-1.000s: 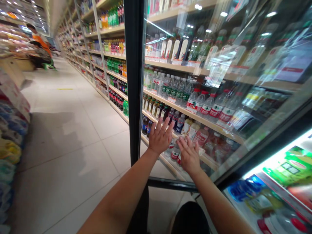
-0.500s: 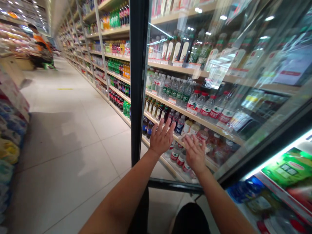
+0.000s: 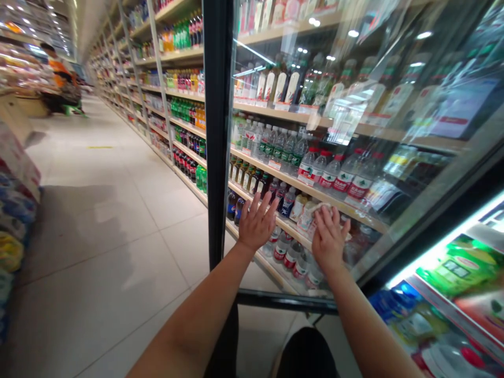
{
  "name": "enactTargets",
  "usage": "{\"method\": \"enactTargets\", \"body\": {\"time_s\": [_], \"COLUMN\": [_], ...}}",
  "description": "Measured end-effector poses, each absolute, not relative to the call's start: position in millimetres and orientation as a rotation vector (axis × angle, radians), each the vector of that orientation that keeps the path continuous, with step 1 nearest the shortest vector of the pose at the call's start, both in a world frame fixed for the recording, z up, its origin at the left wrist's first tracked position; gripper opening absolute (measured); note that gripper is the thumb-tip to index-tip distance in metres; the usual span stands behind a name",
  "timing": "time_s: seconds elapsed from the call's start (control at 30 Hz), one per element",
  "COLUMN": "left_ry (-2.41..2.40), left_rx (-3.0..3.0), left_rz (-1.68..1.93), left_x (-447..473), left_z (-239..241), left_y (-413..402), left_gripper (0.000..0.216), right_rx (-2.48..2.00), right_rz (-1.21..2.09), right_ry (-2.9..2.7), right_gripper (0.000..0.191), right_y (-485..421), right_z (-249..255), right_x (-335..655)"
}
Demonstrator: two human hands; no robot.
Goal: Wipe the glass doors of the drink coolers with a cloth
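A tall glass fridge door (image 3: 394, 68) with a black frame (image 3: 216, 131) stands open in front of me. My left hand (image 3: 255, 224) lies flat on the glass near the frame, fingers spread, holding nothing. To its right, my right hand (image 3: 329, 242) presses a pale crumpled cloth (image 3: 312, 212) against the glass; the cloth shows past the fingertips. Bottles on the shelves behind show through the pane.
Lit fridge shelves with green and blue packs (image 3: 452, 273) are at the lower right. Drink shelves (image 3: 183, 105) line the aisle on the right. Stacked goods (image 3: 13, 210) sit at the left. A person in orange (image 3: 59, 73) is far down the tiled aisle.
My right hand has slid right and slightly up across the glass with the cloth. My left hand has stayed flat in nearly the same spot.
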State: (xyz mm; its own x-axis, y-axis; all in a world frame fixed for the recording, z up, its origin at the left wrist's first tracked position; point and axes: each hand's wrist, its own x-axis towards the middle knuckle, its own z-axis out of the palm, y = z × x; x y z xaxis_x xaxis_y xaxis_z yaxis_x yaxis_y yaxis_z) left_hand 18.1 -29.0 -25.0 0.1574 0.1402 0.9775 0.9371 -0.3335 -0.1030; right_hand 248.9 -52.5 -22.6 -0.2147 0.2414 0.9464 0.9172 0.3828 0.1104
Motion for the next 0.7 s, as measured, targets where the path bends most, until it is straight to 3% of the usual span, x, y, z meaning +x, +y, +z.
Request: {"method": "enactTargets", "body": {"time_s": [0.1,0.3,0.53,0.7], "left_ry": [-1.049,-1.014,-0.996,-0.988], "left_rx": [-1.644,-1.607,-1.574,-1.583], "left_rz": [-1.263,-1.234,-1.235,-1.246], "left_x": [18.2,17.9,18.1,17.7], "left_z": [-25.2,-25.5,-22.5,-21.9], "left_y": [-28.5,-27.8,-30.0,-30.4], "left_gripper": [0.056,0.058,0.059,0.061], "right_rx": [-1.068,-0.904,-0.958,-0.898], "right_rz": [-0.865,-0.857,-0.859,-0.851], "right_ry": [-1.594,-1.868,-1.585,-1.796], "right_gripper": [0.057,0.062,0.061,0.063], "right_y": [-50.1,-58.9,-47.0,-48.6], "right_z": [-9.4,-30.3,7.8,1.8], "right_x": [246.0,222.2,222.2,205.4]}}
